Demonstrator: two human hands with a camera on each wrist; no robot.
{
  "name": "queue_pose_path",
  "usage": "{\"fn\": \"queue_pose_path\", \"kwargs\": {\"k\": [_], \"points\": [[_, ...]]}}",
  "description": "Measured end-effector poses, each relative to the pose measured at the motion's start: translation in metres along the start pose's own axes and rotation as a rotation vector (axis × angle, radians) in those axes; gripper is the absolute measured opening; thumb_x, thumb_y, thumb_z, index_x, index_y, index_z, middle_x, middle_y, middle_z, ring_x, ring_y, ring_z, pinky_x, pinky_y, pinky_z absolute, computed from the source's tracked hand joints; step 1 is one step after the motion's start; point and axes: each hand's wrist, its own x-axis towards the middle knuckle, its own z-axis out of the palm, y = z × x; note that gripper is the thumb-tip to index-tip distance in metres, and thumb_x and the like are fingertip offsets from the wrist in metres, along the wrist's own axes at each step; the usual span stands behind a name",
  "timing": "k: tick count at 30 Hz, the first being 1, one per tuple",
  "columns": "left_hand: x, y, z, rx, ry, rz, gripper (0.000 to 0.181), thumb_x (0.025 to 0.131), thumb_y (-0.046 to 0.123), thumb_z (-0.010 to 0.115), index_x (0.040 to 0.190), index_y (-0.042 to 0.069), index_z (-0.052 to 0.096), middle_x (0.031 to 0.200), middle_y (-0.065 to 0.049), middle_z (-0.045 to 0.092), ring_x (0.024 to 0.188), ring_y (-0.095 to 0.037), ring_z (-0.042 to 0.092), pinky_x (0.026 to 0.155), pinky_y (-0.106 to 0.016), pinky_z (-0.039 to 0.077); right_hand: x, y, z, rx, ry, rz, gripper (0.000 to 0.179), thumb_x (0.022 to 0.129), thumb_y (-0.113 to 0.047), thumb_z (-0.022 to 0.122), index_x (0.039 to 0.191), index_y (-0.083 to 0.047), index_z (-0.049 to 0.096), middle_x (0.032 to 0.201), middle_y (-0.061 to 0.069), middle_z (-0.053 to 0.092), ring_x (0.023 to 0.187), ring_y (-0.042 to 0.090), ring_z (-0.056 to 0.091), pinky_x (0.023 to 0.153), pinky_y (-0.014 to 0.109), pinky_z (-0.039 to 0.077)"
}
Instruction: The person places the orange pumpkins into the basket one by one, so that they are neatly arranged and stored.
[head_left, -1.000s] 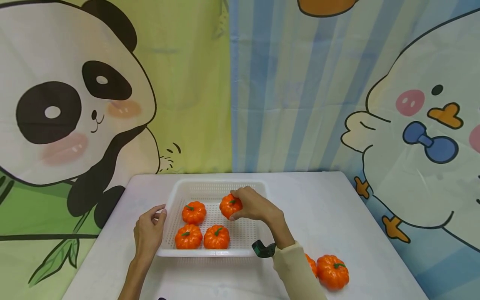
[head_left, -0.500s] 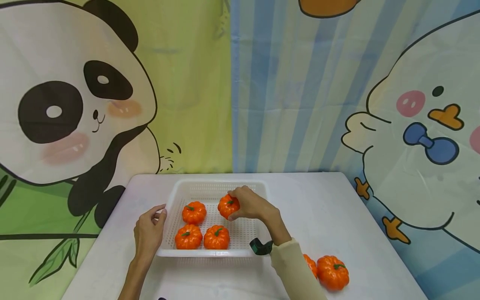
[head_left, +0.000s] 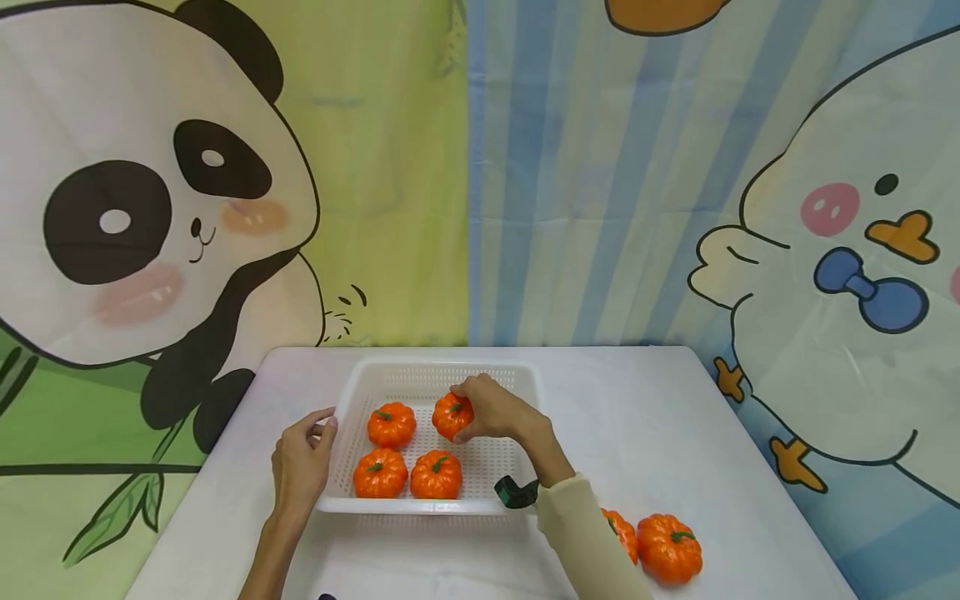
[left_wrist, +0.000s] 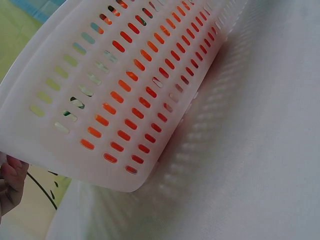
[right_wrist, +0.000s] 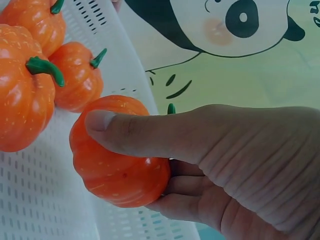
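Observation:
My right hand (head_left: pixel 498 410) grips a small orange toy pumpkin (right_wrist: pixel 120 170) with a green stem, thumb (right_wrist: pixel 135 132) across its near side and fingers round the far side. In the head view that pumpkin is over the back middle of a white perforated plastic basket (head_left: pixel 420 506). Three more pumpkins lie inside it: one behind (head_left: pixel 391 425), two along the front, left (head_left: pixel 380 473) and right (head_left: pixel 436 475). My left hand (head_left: pixel 302 462) holds the basket's left rim with bent fingers; in the left wrist view its fingers (left_wrist: pixel 12 182) show right under the rim.
On the white table (head_left: pixel 622 433), right of the basket, two more pumpkins lie side by side, one full in view (head_left: pixel 670 548) and another (head_left: pixel 622 535) partly behind the right sleeve (head_left: pixel 588 533). A printed curtain (head_left: pixel 397 183) hangs behind the table.
My right hand has shifted slightly left with its pumpkin, toward the one at the back left. My left hand stays at the rim. The head view has turned a little.

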Motion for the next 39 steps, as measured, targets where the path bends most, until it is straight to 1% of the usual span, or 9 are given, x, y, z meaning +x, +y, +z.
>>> {"fn": "queue_pose_path", "kwargs": {"k": [8, 14, 17, 21, 25, 28, 32, 35, 39], "points": [[0.001, 0.000, 0.000, 0.010, 0.004, -0.004, 0.031, 0.108, 0.018, 0.066, 0.133, 0.001, 0.076, 0.097, -0.023, 0.080, 0.066, -0.018, 0.059, 0.058, -0.027, 0.042, 0.010, 0.004, 0.005, -0.046, -0.036, -0.008, 0.062, 0.078, -0.021, 0.100, 0.131, 0.000, 0.076, 0.116, 0.009, 0.077, 0.107, 0.023, 0.061, 0.103, 0.041, 0.054], [0.001, 0.002, -0.001, 0.005, 0.002, -0.004, 0.031, 0.109, 0.018, 0.066, 0.134, 0.001, 0.076, 0.097, -0.024, 0.080, 0.066, -0.019, 0.060, 0.059, -0.027, 0.043, 0.017, 0.008, 0.006, -0.073, -0.053, -0.013, 0.067, 0.076, -0.019, 0.102, 0.134, 0.001, 0.075, 0.126, 0.013, 0.078, 0.117, 0.028, 0.064, 0.110, 0.043, 0.053], [0.001, 0.002, -0.001, 0.008, 0.002, -0.005, 0.031, 0.109, 0.018, 0.066, 0.134, 0.002, 0.076, 0.097, -0.024, 0.080, 0.066, -0.018, 0.061, 0.059, -0.027, 0.043, 0.021, 0.010, 0.007, -0.081, -0.064, -0.028, 0.068, 0.075, -0.019, 0.102, 0.135, 0.001, 0.075, 0.129, 0.014, 0.078, 0.118, 0.029, 0.066, 0.112, 0.042, 0.053], [0.000, 0.001, -0.001, 0.010, 0.007, -0.003, 0.031, 0.109, 0.018, 0.066, 0.134, 0.002, 0.076, 0.097, -0.024, 0.080, 0.066, -0.019, 0.060, 0.059, -0.027, 0.043, 0.026, 0.010, 0.009, -0.084, -0.083, -0.046, 0.066, 0.075, -0.019, 0.103, 0.132, 0.000, 0.077, 0.124, 0.011, 0.080, 0.112, 0.026, 0.067, 0.109, 0.040, 0.054], [-0.001, 0.001, 0.000, 0.001, -0.001, 0.004, 0.032, 0.109, 0.018, 0.066, 0.134, 0.001, 0.075, 0.098, -0.024, 0.079, 0.066, -0.018, 0.060, 0.058, -0.026, 0.043, 0.029, 0.011, 0.012, -0.085, -0.109, -0.040, 0.064, 0.075, -0.020, 0.103, 0.131, -0.002, 0.078, 0.118, 0.007, 0.080, 0.105, 0.019, 0.063, 0.104, 0.036, 0.055], [-0.001, 0.000, 0.000, 0.000, 0.003, 0.007, 0.031, 0.109, 0.018, 0.066, 0.133, 0.001, 0.076, 0.097, -0.023, 0.079, 0.065, -0.018, 0.060, 0.058, -0.027, 0.043, 0.031, 0.011, 0.014, -0.083, -0.126, -0.033, 0.065, 0.075, -0.022, 0.103, 0.132, -0.003, 0.078, 0.117, 0.006, 0.079, 0.103, 0.016, 0.060, 0.103, 0.033, 0.055], [-0.001, -0.001, 0.001, -0.001, 0.006, 0.002, 0.031, 0.108, 0.018, 0.067, 0.133, 0.001, 0.076, 0.097, -0.023, 0.080, 0.065, -0.018, 0.059, 0.058, -0.027, 0.042, 0.033, 0.011, 0.017, -0.070, -0.140, -0.003, 0.068, 0.076, -0.020, 0.102, 0.135, -0.003, 0.076, 0.121, 0.007, 0.077, 0.107, 0.018, 0.060, 0.105, 0.034, 0.055], [-0.001, 0.000, 0.000, -0.005, -0.004, -0.010, 0.032, 0.109, 0.018, 0.067, 0.134, 0.002, 0.076, 0.098, -0.023, 0.079, 0.066, -0.018, 0.060, 0.058, -0.027, 0.043, 0.033, 0.010, 0.017, -0.060, -0.144, 0.011, 0.069, 0.075, -0.017, 0.102, 0.135, -0.001, 0.074, 0.123, 0.009, 0.076, 0.109, 0.019, 0.061, 0.106, 0.034, 0.055], [-0.001, 0.000, 0.000, -0.011, -0.015, -0.021, 0.033, 0.109, 0.019, 0.066, 0.136, 0.002, 0.075, 0.099, -0.023, 0.079, 0.066, -0.019, 0.060, 0.057, -0.026, 0.044, 0.036, 0.009, 0.019, -0.052, -0.157, 0.013, 0.067, 0.075, -0.017, 0.102, 0.134, -0.001, 0.075, 0.121, 0.008, 0.078, 0.105, 0.017, 0.061, 0.105, 0.033, 0.056]]}}
